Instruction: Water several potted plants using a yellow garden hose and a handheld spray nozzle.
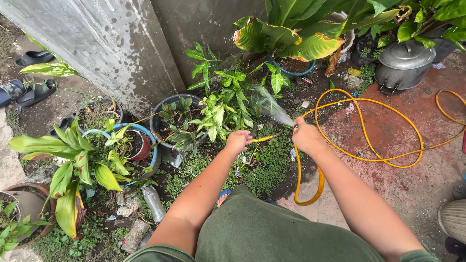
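Head view, looking down past a green shirt (272,233) onto both bare forearms, extended over a patch of potted plants.

Right hand (307,136): fingers curled tight around the end of the yellow hose (383,157), closed in a fist with the back of the hand facing the camera. The fingertips are hidden beneath the hand, so the exact position of the thumb over the outlet cannot be determined. A fan of water spray (272,104) leaves the hand and travels up and to the left, toward the leafy green plants (223,104).

Left hand (238,140): fingers bent and drawn together, knuckles up, at the base of the same green plants. A thin yellow-green stem (262,139) runs from this hand toward the right hand; whether the fingers grip it or merely rest on it cannot be determined.

Hose routing: from the right hand the hose drops in a loop near the person's body, then sweeps in wide coils across the reddish concrete floor (412,170) to the right.

Surroundings: a dark pot (162,109) and a blue-rimmed pot (145,130) stand left of the hands, beside a grey wall (121,48). A lidded metal pot (403,63) sits at upper right. Dark sandals (34,90) lie at far left.
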